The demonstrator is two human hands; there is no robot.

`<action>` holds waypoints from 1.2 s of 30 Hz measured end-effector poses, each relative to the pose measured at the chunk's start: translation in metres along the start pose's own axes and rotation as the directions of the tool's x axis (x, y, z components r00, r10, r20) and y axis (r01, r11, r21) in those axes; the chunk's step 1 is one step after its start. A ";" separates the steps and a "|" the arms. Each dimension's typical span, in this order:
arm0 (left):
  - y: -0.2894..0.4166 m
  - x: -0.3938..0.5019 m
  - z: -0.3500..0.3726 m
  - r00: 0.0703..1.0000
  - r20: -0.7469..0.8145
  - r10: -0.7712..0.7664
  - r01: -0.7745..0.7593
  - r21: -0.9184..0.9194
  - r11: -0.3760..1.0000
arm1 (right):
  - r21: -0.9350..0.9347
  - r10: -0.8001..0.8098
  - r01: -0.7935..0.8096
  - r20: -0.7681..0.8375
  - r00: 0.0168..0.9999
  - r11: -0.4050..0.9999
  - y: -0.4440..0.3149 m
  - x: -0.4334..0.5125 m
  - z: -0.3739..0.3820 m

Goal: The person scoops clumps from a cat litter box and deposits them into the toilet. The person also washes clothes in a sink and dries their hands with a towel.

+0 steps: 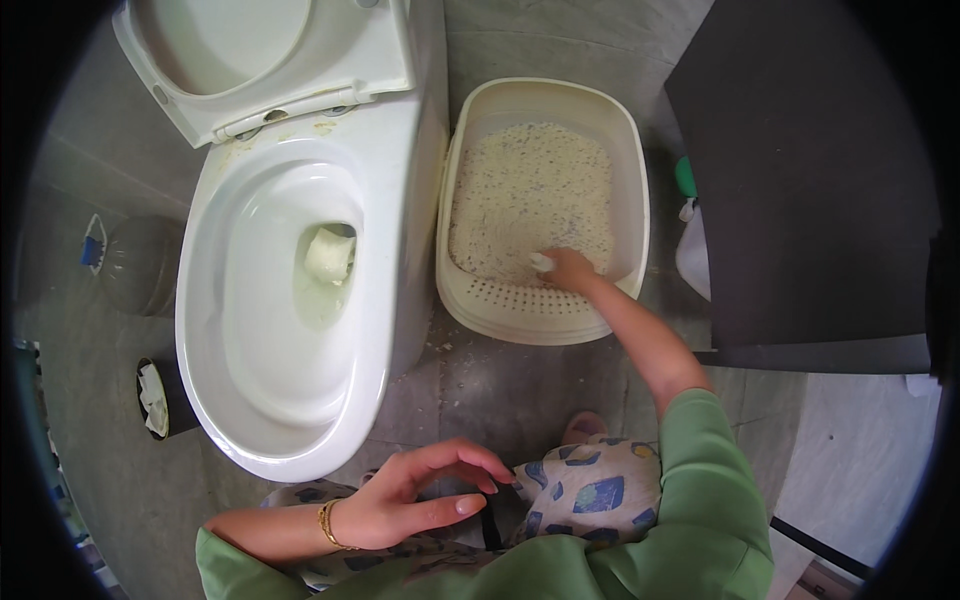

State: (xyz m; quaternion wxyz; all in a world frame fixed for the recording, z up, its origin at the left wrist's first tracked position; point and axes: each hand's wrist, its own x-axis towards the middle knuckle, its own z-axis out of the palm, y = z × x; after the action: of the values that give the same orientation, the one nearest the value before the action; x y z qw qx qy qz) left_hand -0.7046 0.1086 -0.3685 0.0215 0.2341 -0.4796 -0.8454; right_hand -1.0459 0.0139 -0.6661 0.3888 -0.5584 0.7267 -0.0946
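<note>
My right hand [568, 270] is closed around the pale handle of a tool [541, 262] over the front of a cream plastic litter box [640, 180]. The tool's far end is hidden in or against the pale pellet litter [525, 187]. Nothing is held in my left hand [420, 491], which hovers above my patterned trousers with thumb and fingers apart. To the left stands a white toilet [384, 247] with its lid and seat raised. A pale lump [330, 255], perhaps paper, lies in its water.
A clear plastic bottle [142, 264] and a small black bin [180, 397] holding white tissue stand left of the toilet. Crumbs lie on the grey tiled floor [480, 382]. A dark panel [810, 187] rises at the right, with a white and green object [694, 251] beside it.
</note>
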 end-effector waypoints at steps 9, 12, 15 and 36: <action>-0.003 0.005 0.000 0.996 -0.078 -0.039 0.034 -0.065 0.997 | 0.054 -0.024 0.031 -0.128 0.991 0.998 0.000 0.005 0.005; -0.001 0.010 0.002 0.997 -0.071 -0.041 0.036 -0.070 0.997 | -0.001 -0.014 0.014 -0.145 0.989 1.000 -0.011 -0.002 0.005; 0.001 0.019 0.005 0.998 -0.045 -0.042 0.039 -0.069 0.997 | 0.074 0.012 0.007 -0.257 0.966 0.997 0.014 0.010 0.012; -0.009 0.003 -0.005 0.976 -0.196 -0.099 0.084 -0.084 0.993 | 0.729 0.229 -0.035 -0.168 0.959 0.684 0.010 0.053 0.003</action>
State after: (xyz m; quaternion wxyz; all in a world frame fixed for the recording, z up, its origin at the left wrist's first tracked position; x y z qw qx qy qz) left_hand -0.7031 0.1090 -0.3793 0.0396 0.3388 -0.4315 -0.8351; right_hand -1.0550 -0.0282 -0.6983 0.4886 -0.2913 0.7125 -0.4108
